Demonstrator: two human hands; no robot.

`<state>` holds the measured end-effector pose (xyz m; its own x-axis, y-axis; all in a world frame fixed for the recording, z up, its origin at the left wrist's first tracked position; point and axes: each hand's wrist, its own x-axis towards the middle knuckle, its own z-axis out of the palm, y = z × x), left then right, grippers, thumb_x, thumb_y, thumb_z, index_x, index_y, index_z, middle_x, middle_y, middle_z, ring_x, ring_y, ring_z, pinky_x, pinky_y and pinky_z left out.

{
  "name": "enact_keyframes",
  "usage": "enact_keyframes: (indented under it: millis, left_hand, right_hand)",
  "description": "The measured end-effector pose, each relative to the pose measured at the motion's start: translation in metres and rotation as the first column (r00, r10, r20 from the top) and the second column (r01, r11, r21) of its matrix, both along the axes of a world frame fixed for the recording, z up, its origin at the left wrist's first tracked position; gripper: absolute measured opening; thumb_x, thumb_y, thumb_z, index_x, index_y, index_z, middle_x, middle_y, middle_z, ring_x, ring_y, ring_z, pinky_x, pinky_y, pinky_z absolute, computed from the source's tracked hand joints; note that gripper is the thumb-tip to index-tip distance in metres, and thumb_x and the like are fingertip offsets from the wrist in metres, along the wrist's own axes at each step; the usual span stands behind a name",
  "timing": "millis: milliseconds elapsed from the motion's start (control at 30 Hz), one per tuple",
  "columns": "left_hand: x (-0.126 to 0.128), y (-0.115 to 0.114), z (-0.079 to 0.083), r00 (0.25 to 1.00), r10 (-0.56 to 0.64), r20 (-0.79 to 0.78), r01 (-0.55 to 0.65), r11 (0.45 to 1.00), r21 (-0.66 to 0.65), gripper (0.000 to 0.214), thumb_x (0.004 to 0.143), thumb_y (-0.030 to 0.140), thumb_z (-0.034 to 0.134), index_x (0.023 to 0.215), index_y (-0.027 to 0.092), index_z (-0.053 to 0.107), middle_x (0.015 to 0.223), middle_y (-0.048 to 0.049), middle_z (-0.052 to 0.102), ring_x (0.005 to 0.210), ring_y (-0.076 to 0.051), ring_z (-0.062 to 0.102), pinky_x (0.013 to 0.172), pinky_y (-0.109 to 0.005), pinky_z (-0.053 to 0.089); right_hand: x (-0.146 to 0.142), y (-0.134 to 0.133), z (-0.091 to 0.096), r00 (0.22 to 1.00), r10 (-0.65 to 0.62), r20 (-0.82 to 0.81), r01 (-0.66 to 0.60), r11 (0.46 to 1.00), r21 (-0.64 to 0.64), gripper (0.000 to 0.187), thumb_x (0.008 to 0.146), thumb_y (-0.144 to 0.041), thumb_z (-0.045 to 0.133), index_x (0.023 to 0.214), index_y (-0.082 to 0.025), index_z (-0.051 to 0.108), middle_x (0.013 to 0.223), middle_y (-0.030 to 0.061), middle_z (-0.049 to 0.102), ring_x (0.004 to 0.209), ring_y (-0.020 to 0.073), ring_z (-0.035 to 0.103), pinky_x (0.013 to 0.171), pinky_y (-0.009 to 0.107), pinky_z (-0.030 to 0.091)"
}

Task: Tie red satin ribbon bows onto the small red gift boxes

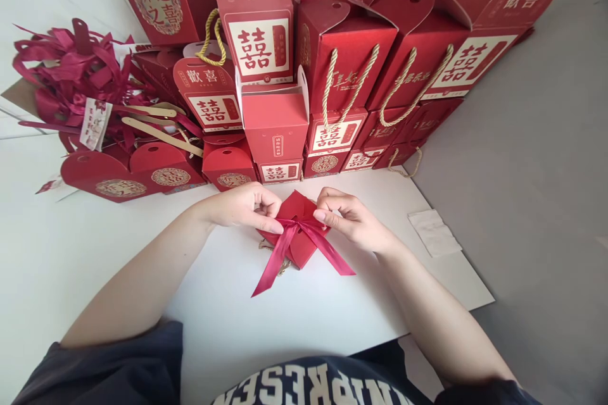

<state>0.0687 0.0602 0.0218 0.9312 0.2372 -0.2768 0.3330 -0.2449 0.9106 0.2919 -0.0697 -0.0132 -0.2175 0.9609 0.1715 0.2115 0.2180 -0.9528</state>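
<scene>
A small red gift box (299, 245) sits on the white sheet (294, 316) in front of me, with a dark red ribbon (285, 247) knotted across its top and two tails trailing toward me. My left hand (247, 205) pinches the ribbon at the knot from the left. My right hand (349, 218) pinches it from the right, fingers closed. Both hands rest against the box's top.
Stacked red gift boxes with gold rope handles (351, 76) form a wall behind the work spot. A heap of loose red ribbons (76, 76) and flat red box blanks (128, 174) lie at the left. A folded white paper (433, 232) lies at the right by the sheet's edge; grey floor beyond.
</scene>
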Motion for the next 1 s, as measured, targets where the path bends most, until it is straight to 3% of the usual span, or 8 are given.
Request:
enact_keyframes:
  millis: [200, 300, 367, 467, 633, 767, 867, 1000]
  left_hand:
    - [-0.007, 0.010, 0.004, 0.985, -0.100, 0.139, 0.116, 0.987, -0.111, 0.031, 0.078, 0.046, 0.073, 0.072, 0.015, 0.072, 0.060, 0.0003, 0.051, 0.056, -0.010, 0.042, 0.054, -0.024, 0.035]
    - [-0.011, 0.008, 0.015, 0.990, -0.081, 0.112, 0.076, 0.996, 0.048, 0.026, 0.081, 0.041, 0.071, 0.080, 0.016, 0.075, 0.063, 0.0007, 0.049, 0.058, -0.010, 0.042, 0.055, -0.024, 0.035]
    - [-0.013, 0.004, 0.025, 0.997, 0.026, 0.067, -0.039, 0.978, 0.206, 0.022, 0.082, 0.038, 0.070, 0.085, 0.016, 0.072, 0.067, 0.0010, 0.050, 0.062, -0.010, 0.044, 0.059, -0.022, 0.038]
    - [-0.016, -0.008, 0.041, 0.985, 0.146, 0.094, -0.173, 0.888, 0.427, 0.020, 0.082, 0.036, 0.069, 0.087, 0.017, 0.066, 0.076, -0.0002, 0.055, 0.071, -0.012, 0.049, 0.068, -0.022, 0.042]
    - [-0.017, -0.038, 0.060, 0.987, -0.145, 0.066, 0.061, 0.728, 0.683, 0.014, 0.089, 0.033, 0.062, 0.088, 0.027, 0.075, 0.075, -0.0011, 0.058, 0.070, -0.013, 0.051, 0.066, -0.024, 0.040]
    - [-0.015, -0.051, 0.056, 0.982, -0.190, -0.023, 0.122, 0.529, 0.840, 0.021, 0.094, 0.028, 0.055, 0.107, 0.029, 0.071, 0.080, -0.0013, 0.063, 0.078, -0.016, 0.054, 0.071, -0.029, 0.039]
    - [-0.013, -0.051, 0.047, 0.984, -0.163, -0.071, 0.133, 0.407, 0.904, 0.020, 0.094, 0.027, 0.053, 0.105, 0.024, 0.070, 0.083, -0.0021, 0.064, 0.082, -0.019, 0.055, 0.074, -0.032, 0.039]
    - [-0.011, -0.045, 0.042, 0.990, -0.131, -0.056, 0.099, 0.344, 0.934, 0.022, 0.096, 0.024, 0.049, 0.088, 0.021, 0.068, 0.076, -0.0021, 0.062, 0.077, -0.019, 0.053, 0.073, -0.033, 0.038]
  right_hand:
    - [-0.002, 0.002, -0.005, 0.980, 0.021, -0.200, -0.028, 0.999, -0.034, 0.032, 0.093, -0.040, 0.060, 0.068, -0.019, 0.060, 0.081, 0.0006, 0.047, 0.071, 0.0136, 0.048, 0.068, 0.029, 0.040]
    - [-0.003, 0.003, -0.007, 0.976, -0.019, -0.219, 0.013, 1.000, -0.027, 0.030, 0.089, -0.041, 0.065, 0.069, -0.020, 0.060, 0.081, 0.0009, 0.049, 0.073, 0.0147, 0.047, 0.070, 0.030, 0.040]
    - [-0.005, 0.003, -0.008, 0.976, -0.055, -0.210, 0.050, 0.998, -0.031, 0.030, 0.088, -0.042, 0.067, 0.069, -0.020, 0.059, 0.081, 0.0009, 0.049, 0.073, 0.0151, 0.046, 0.071, 0.031, 0.040]
    - [-0.006, 0.002, -0.006, 0.975, -0.082, -0.205, 0.077, 0.996, -0.033, 0.031, 0.088, -0.043, 0.066, 0.068, -0.020, 0.059, 0.085, 0.0018, 0.050, 0.076, 0.0157, 0.048, 0.074, 0.031, 0.042]
    - [-0.006, 0.002, -0.004, 0.983, -0.081, -0.165, 0.084, 0.996, 0.007, 0.026, 0.088, -0.040, 0.066, 0.073, -0.020, 0.061, 0.103, 0.0053, 0.056, 0.096, 0.0196, 0.055, 0.085, 0.033, 0.043]
    - [-0.006, 0.001, -0.004, 0.984, -0.074, -0.160, 0.078, 0.997, 0.016, 0.029, 0.091, -0.036, 0.064, 0.069, -0.019, 0.054, 0.108, 0.0059, 0.057, 0.103, 0.0199, 0.056, 0.093, 0.035, 0.042]
    - [-0.006, 0.000, -0.003, 0.987, -0.081, -0.136, 0.089, 0.995, 0.048, 0.034, 0.090, -0.036, 0.065, 0.065, -0.019, 0.049, 0.108, 0.0061, 0.058, 0.106, 0.0203, 0.056, 0.097, 0.036, 0.041]
    - [-0.003, 0.000, -0.001, 0.991, -0.105, -0.085, 0.111, 0.992, 0.062, 0.031, 0.091, -0.036, 0.063, 0.066, -0.019, 0.056, 0.114, 0.0071, 0.060, 0.112, 0.0214, 0.056, 0.099, 0.036, 0.041]
